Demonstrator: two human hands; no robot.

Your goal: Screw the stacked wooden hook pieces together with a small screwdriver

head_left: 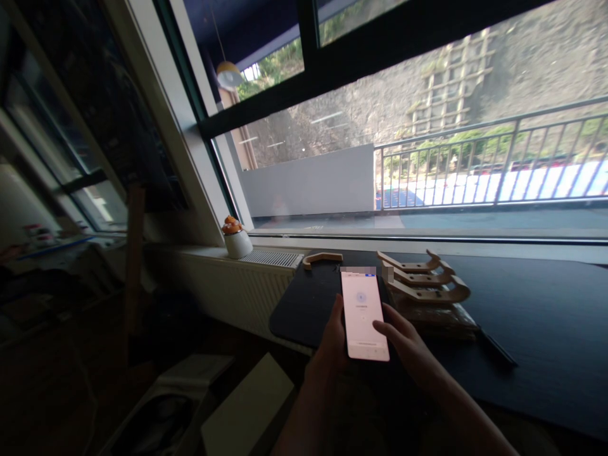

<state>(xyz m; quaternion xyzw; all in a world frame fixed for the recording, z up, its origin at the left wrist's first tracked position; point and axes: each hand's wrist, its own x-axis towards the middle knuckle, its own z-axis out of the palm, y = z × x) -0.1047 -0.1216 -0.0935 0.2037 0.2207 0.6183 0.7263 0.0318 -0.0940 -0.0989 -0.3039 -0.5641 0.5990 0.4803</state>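
Note:
A smartphone (pixel 363 323) with a bright, mostly white screen is held upright in front of me, over the near edge of a dark table. Around its left side my left hand (pixel 335 326) is closed. My right hand (pixel 398 329) grips the right side, its thumb over the lower right of the screen. Just beyond and to the right, several curved wooden hooks (pixel 427 278) with dark holes lie on a clear-wrapped brown package (pixel 427 316). One more wooden hook (pixel 323 258) lies by itself at the table's far left.
The dark table (pixel 546 316) stretches right beneath a large window. A black pen-like object (pixel 496 348) lies near its front edge. Left of the table are a white radiator (pixel 247 288) and a white pot with an orange top (pixel 236 239). Pale boxes (pixel 249 405) stand low at left.

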